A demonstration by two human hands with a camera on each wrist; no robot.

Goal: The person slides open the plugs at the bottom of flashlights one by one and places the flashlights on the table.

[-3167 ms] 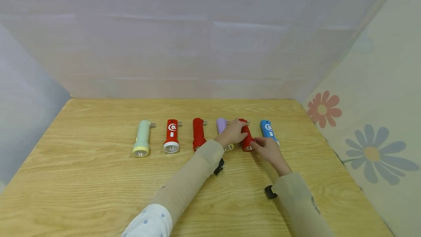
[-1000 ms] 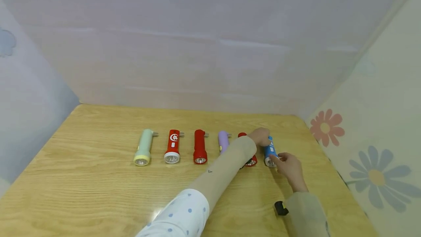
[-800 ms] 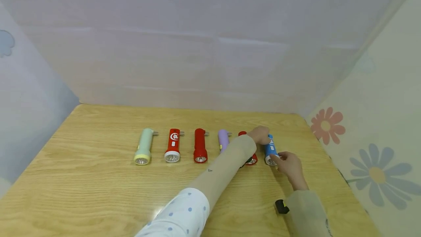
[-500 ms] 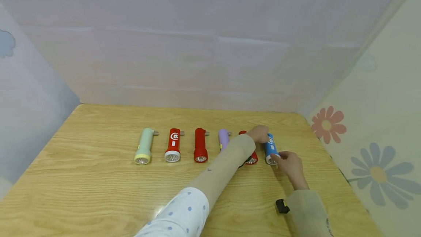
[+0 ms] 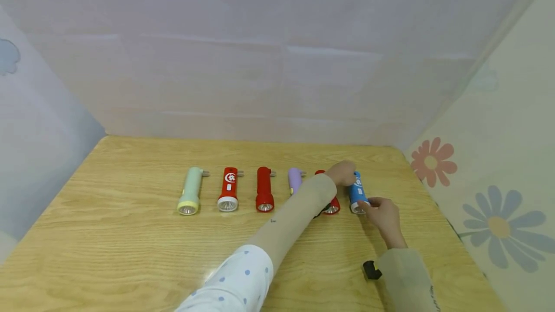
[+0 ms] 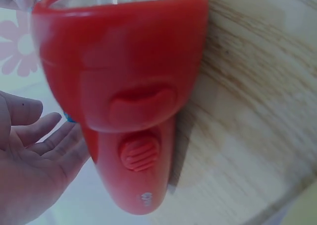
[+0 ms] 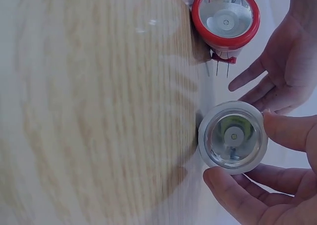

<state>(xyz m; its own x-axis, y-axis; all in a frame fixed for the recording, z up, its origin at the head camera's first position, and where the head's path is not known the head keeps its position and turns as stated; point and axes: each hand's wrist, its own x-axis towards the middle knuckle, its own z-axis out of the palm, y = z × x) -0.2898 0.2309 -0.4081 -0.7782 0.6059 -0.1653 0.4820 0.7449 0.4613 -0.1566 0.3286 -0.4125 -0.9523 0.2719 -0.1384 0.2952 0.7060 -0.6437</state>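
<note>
At the right end of a row lies a blue flashlight (image 5: 357, 191) with a white head. My right hand (image 5: 383, 215) pinches that head between thumb and fingers; the right wrist view shows its round lens (image 7: 234, 137) facing the camera. My left hand (image 5: 342, 173) reaches across to the blue flashlight's tail end, fingers loosely extended and thumb apart from them in the left wrist view. A plain red flashlight (image 6: 129, 61) fills much of that view, with its switch up front. In the head view my left forearm covers part of this red flashlight (image 5: 333, 208).
Further left on the wooden table (image 5: 130, 249) lie a purple flashlight (image 5: 295, 177), another plain red flashlight (image 5: 264, 189), a red flashlight with a white head (image 5: 228, 189) and a pale green flashlight (image 5: 191, 191). Metal plug prongs stick out from several. A flower-printed wall (image 5: 498, 158) stands at right.
Both hands have moved right, from the red flashlight beside the purple one to the blue flashlight. Over the last second the hands have stayed almost still, with only slight shifts in the view.
</note>
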